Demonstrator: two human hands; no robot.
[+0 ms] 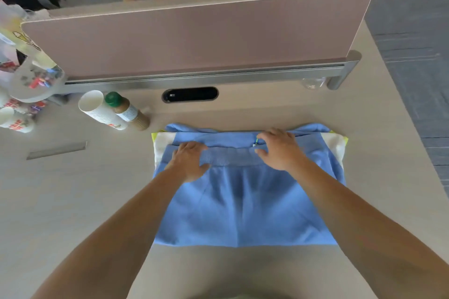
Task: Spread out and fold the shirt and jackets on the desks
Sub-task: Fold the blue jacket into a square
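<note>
Head view. A folded blue jacket (pixel 245 201) lies at centre frame on the tabletop (pixel 73 189). The left hand (pixel 188 161) rests on the ribbed hem band (pixel 230 158) — fingers together, nearly flat, thumb spread. The right hand (pixel 279 150) is on the same band beside the zipper pull (pixel 255 142) — fingers bent; whether they pinch cloth cannot be told. Paper cup (pixel 97 109) and green-capped bottle (pixel 126 110) are at the jacket's upper left.

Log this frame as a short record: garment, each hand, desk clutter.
garment: blue jacket, folded, flat on desk
left: left hand lies flat on ribbed band
right: right hand on the band by zipper pull; grip unclear
clutter: paper cups and green-capped bottle, left of the jacket
</note>
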